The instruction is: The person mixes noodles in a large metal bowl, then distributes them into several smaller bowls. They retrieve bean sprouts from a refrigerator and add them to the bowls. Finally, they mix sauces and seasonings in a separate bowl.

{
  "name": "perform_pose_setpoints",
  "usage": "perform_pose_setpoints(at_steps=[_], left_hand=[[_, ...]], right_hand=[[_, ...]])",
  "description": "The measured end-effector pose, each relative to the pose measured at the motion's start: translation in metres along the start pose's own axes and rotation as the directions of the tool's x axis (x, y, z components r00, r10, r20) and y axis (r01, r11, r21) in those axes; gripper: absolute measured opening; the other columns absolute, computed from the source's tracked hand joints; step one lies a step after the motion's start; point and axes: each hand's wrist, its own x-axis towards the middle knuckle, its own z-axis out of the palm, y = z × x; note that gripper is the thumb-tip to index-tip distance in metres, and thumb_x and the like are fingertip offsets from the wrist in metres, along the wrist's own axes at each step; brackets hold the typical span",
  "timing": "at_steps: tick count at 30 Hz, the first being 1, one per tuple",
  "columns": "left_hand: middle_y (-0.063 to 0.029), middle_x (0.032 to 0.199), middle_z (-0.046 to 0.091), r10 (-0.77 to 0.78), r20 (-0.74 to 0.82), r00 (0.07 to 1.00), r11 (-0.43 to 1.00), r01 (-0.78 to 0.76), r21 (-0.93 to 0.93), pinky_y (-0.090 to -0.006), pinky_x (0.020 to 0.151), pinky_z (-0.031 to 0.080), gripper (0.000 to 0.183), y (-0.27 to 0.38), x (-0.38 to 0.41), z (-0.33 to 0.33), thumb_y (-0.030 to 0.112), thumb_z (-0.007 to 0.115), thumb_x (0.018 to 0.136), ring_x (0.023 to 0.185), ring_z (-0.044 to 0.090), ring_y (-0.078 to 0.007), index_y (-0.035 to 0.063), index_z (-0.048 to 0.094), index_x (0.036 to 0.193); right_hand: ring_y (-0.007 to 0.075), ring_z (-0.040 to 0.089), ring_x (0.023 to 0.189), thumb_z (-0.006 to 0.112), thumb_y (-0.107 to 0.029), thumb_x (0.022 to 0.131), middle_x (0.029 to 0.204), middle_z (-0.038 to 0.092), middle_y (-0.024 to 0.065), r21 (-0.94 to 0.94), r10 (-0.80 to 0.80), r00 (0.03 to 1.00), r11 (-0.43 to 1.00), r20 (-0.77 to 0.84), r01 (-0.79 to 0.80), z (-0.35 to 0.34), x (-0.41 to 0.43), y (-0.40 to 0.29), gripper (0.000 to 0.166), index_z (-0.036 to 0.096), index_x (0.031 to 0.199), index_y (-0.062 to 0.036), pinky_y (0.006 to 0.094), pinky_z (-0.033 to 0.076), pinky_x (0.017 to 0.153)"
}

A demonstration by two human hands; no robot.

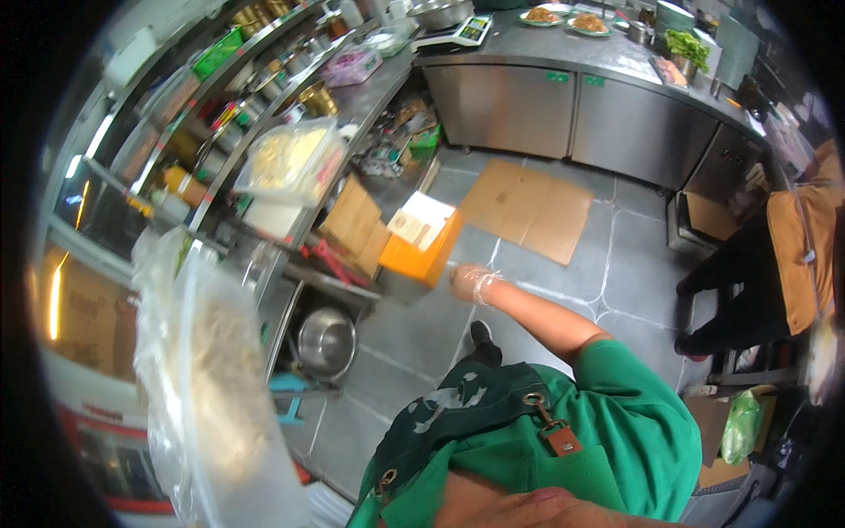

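My right hand [470,282], in a clear plastic glove banded at the wrist, hangs over the grey tiled floor with its fingers curled. Nothing shows in it. Nearest to it stands an orange box [422,254] with papers [419,221] on top. My left hand is out of view. Close to the camera at the lower left is a large translucent plastic container [228,396], blurred, with pale contents and loose clear film [158,369] along its side. What supports it is hidden. A second plastic tub [290,162] of pale yellow food sits on the steel counter at the left.
Flattened cardboard [528,208] lies on the floor before a steel counter [508,109] bearing plates of food [589,24] and a scale [472,31]. A steel pot [327,343] sits under the left counter. At the right stands another person in a brown apron [802,257].
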Motion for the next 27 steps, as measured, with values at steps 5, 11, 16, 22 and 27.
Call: perform_pose_setpoints(at_steps=[5, 11, 16, 22, 27], left_hand=[[-0.0142, 0.066, 0.057, -0.241, -0.284, 0.928, 0.951, 0.166, -0.261, -0.0354, 0.051, 0.042, 0.022, 0.05, 0.096, 0.306, 0.018, 0.055, 0.081, 0.055, 0.053, -0.0264, -0.004, 0.059, 0.08], [-0.0071, 0.075, 0.056, -0.191, -0.062, 0.98, 0.899, 0.149, -0.411, -0.0373, 0.051, 0.042, 0.022, 0.079, 0.22, 0.553, 0.027, 0.061, 0.081, 0.06, 0.055, -0.0261, 0.008, 0.058, 0.09], [-0.0077, 0.074, 0.061, -0.184, -0.113, 0.977, 0.813, 0.086, -0.576, -0.0371, 0.055, 0.046, 0.03, 0.138, 0.315, 0.74, 0.038, 0.063, 0.084, 0.062, 0.059, -0.0268, 0.0091, 0.064, 0.089], [-0.0022, 0.074, 0.059, -0.189, -0.114, 0.975, 0.775, 0.077, -0.627, -0.0349, 0.053, 0.047, 0.04, 0.254, 0.441, 0.944, 0.044, 0.075, 0.071, 0.062, 0.058, -0.0239, 0.0103, 0.058, 0.086], [-0.0043, 0.085, 0.059, -0.129, -0.078, 0.989, 0.819, 0.062, -0.571, -0.0368, 0.057, 0.048, 0.039, 0.33, 0.52, 1.095, 0.042, 0.07, 0.077, 0.074, 0.059, -0.0224, 0.0072, 0.059, 0.089]], right_hand=[[0.0358, 0.065, 0.081, 0.052, -0.021, 0.082, 0.089, 0.067, 0.0185, -0.345, 0.207, 0.977, 0.915, -0.049, -0.211, -0.08, 0.047, 0.163, 0.027, 0.068, 0.088, -0.0011, 0.0432, 0.052, 0.074], [0.0302, 0.065, 0.071, 0.055, -0.018, 0.077, 0.081, 0.067, 0.0175, -0.113, 0.642, 0.706, 0.71, -0.3, -0.695, -0.19, -0.034, 0.309, 0.02, 0.069, 0.077, -0.0047, 0.0403, 0.052, 0.064], [0.0371, 0.064, 0.092, 0.05, -0.019, 0.079, 0.098, 0.064, 0.0218, 0.115, 0.964, 0.235, 0.249, -0.125, -0.962, -0.18, -0.102, 0.382, 0.027, 0.071, 0.091, -0.0059, 0.042, 0.051, 0.083], [0.0325, 0.064, 0.096, 0.054, -0.02, 0.08, 0.103, 0.065, 0.0208, 0.207, 0.989, 0.142, 0.148, -0.046, -0.967, -0.165, -0.078, 0.533, 0.027, 0.071, 0.094, -0.0047, 0.0386, 0.051, 0.087], [0.0284, 0.066, 0.09, 0.057, -0.02, 0.08, 0.097, 0.068, 0.0186, 0.467, 0.933, 0.261, 0.351, -0.247, -0.812, -0.362, 0.066, 0.553, 0.028, 0.07, 0.099, -0.0048, 0.0355, 0.051, 0.082]])
